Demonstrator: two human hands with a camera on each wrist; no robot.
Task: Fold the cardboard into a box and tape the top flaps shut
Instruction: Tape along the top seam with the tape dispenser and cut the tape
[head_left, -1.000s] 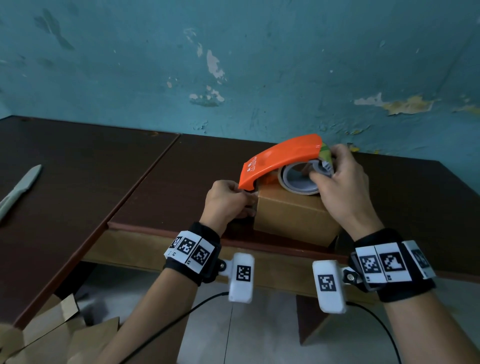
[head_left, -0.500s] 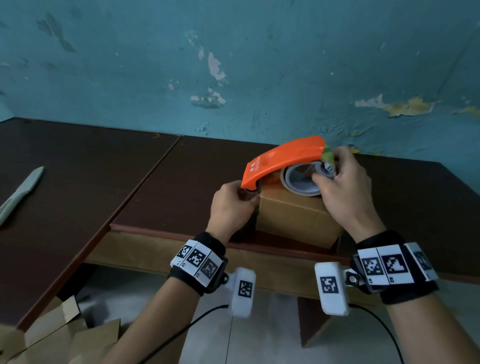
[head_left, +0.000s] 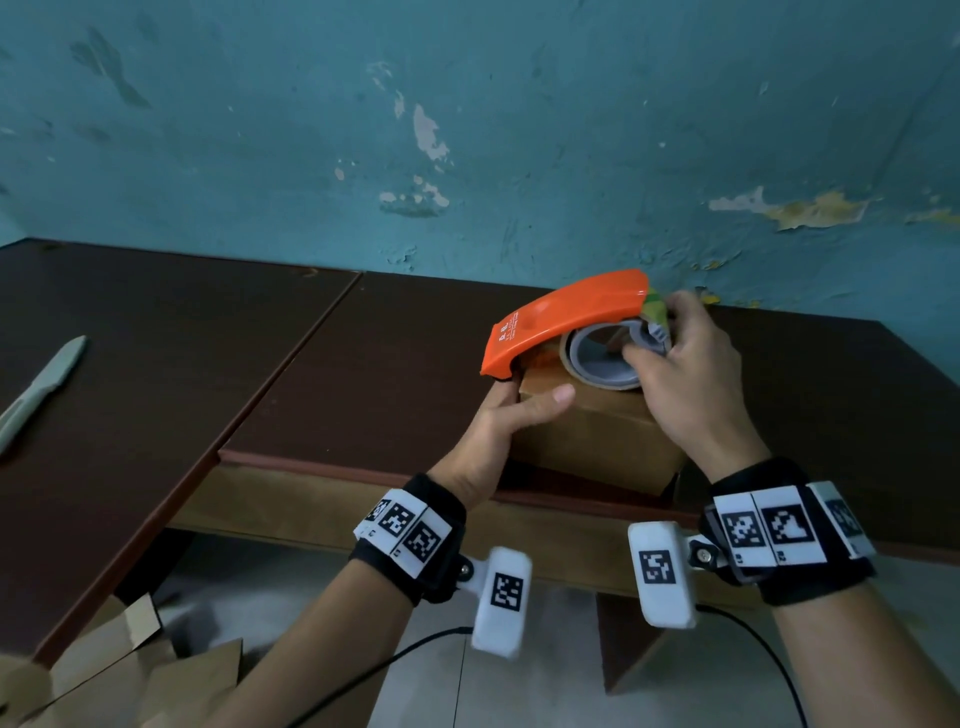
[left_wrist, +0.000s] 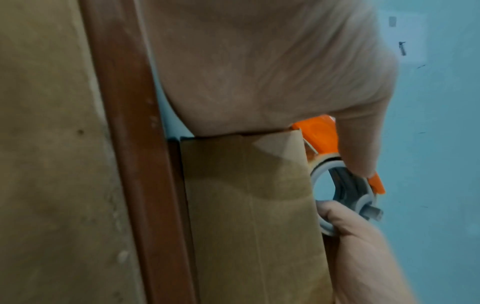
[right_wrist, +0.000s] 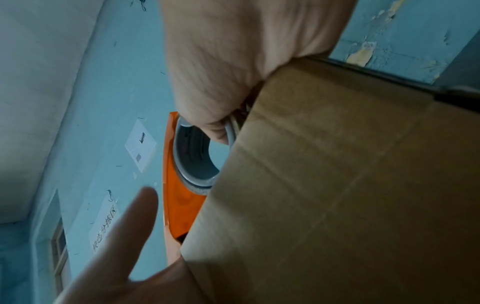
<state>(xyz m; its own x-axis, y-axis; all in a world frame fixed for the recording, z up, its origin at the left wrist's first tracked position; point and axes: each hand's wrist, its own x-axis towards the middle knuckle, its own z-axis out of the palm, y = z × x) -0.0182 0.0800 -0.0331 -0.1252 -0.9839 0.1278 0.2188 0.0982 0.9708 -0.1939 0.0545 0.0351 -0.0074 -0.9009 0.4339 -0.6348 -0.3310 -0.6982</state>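
A closed brown cardboard box (head_left: 587, 441) stands at the near edge of the dark table (head_left: 395, 364). On its top lies an orange tape dispenser (head_left: 566, 317) with a grey tape roll (head_left: 602, 358), its nose hanging over the box's left edge. My right hand (head_left: 670, 358) grips the roll end of the dispenser, with fingers through the roll's core. My left hand (head_left: 519, 410) clasps the box's upper left corner, thumb flat on top and fingers down the left side under the nose. The wrist views show the box (left_wrist: 246, 205) (right_wrist: 337, 185) and dispenser (left_wrist: 319, 133) (right_wrist: 179, 205) close up.
A grey knife-like tool (head_left: 41, 384) lies on the neighbouring table at the far left. Loose cardboard pieces (head_left: 104, 670) sit on the floor at the lower left. A peeling blue wall (head_left: 467, 130) rises just behind the table.
My left hand was curled against the box's left side at the dispenser nose; its thumb has now stretched onto the box top. The dispenser and right hand have hardly moved.
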